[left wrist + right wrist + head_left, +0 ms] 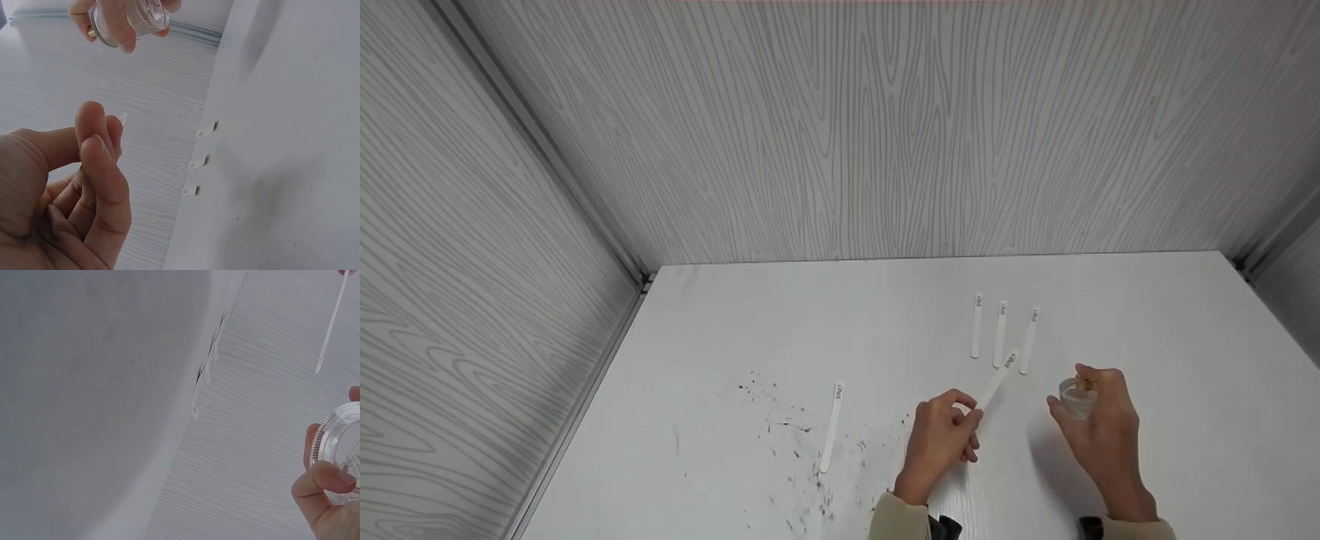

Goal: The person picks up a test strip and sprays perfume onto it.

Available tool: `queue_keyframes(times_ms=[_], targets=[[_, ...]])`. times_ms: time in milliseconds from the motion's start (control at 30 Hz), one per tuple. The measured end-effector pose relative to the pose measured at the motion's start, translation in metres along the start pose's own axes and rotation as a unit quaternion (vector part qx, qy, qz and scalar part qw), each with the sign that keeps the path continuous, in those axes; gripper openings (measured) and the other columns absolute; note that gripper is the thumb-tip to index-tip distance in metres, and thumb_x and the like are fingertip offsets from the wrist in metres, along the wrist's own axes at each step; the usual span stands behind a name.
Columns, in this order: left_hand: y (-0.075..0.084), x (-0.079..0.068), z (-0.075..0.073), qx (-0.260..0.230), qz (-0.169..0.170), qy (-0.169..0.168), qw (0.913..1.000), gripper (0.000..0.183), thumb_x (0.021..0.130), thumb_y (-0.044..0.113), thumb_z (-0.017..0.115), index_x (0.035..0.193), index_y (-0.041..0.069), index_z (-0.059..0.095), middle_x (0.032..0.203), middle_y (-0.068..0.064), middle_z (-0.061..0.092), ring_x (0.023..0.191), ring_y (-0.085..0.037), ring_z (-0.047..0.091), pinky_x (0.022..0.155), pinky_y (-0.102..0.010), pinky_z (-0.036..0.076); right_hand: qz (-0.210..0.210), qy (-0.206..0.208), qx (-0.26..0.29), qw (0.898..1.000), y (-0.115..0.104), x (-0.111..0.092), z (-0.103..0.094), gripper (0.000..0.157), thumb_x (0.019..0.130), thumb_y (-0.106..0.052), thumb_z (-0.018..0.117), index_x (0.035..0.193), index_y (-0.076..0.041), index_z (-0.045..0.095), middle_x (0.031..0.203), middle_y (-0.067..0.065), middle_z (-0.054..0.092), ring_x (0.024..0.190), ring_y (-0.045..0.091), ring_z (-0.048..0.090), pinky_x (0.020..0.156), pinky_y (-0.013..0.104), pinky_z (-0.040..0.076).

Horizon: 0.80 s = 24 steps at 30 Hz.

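Note:
Between thumb and fingers, my left hand [941, 435] pinches a narrow white paper strip [997, 381] with dark print at its far end. That strip slants up and to the right, also showing in the right wrist view as a strip [332, 323] held off to the side. My right hand [1106, 424] grips a small clear ribbed bottle [1078, 401] with a gold part at one end, its index finger over the gold part. In the left wrist view the bottle [147, 18] is tilted beyond the left fingers. Most of the strip is hidden there.
Three similar paper strips [1000, 334] lie side by side ahead of the hands. Another strip [832, 427] lies farther left, near dark specks [784, 424] on the white table [720, 315]. Wood-grain panels [840, 127] stand around the back and sides.

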State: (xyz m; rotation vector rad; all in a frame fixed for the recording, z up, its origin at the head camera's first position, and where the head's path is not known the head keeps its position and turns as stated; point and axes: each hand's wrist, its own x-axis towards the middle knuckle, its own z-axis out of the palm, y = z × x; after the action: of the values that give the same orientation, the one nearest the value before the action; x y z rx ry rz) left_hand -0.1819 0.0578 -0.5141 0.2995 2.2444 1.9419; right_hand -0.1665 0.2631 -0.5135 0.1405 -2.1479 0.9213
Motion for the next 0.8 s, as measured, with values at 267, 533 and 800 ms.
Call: queue_keyframes(times_ms=[267, 533, 800], targets=[[0.0003, 0.0000, -0.0001, 0.004, 0.001, -0.001, 1.0000, 0.006, 0.097, 0.002, 0.066, 0.102, 0.003, 0.069, 0.053, 0.003, 0.059, 0.038, -0.004, 0.053, 0.041, -0.018, 0.047, -0.004, 0.002, -0.003, 1.000, -0.0009, 0.0009, 0.0002, 0.057, 0.065, 0.020, 0.078, 0.116, 0.011, 0.053, 0.103, 0.024, 0.060, 0.093, 0.029, 0.057, 0.087, 0.010, 0.032], [0.0014, -0.0003, 0.0009, 0.018, -0.002, 0.001, 0.9998, 0.007, 0.096, 0.002, 0.066, 0.103, 0.003, 0.069, 0.053, 0.004, 0.059, 0.038, -0.003, 0.053, 0.041, -0.018, 0.047, -0.002, 0.011, -0.001, 1.000, -0.0010, 0.0006, 0.0004, 0.059, 0.065, 0.020, 0.079, 0.118, 0.011, 0.055, 0.105, 0.024, 0.060, 0.094, 0.031, 0.058, 0.087, 0.009, 0.031], [0.0017, 0.0005, 0.0012, 0.019, -0.009, 0.002, 0.9998, 0.008, 0.097, 0.002, 0.066, 0.104, 0.002, 0.069, 0.053, 0.004, 0.059, 0.038, -0.004, 0.053, 0.041, -0.018, 0.048, 0.005, 0.012, -0.003, 1.000, -0.0026, 0.0015, 0.0006, 0.058, 0.065, 0.021, 0.078, 0.117, 0.011, 0.055, 0.105, 0.025, 0.060, 0.093, 0.033, 0.059, 0.086, 0.009, 0.031]])
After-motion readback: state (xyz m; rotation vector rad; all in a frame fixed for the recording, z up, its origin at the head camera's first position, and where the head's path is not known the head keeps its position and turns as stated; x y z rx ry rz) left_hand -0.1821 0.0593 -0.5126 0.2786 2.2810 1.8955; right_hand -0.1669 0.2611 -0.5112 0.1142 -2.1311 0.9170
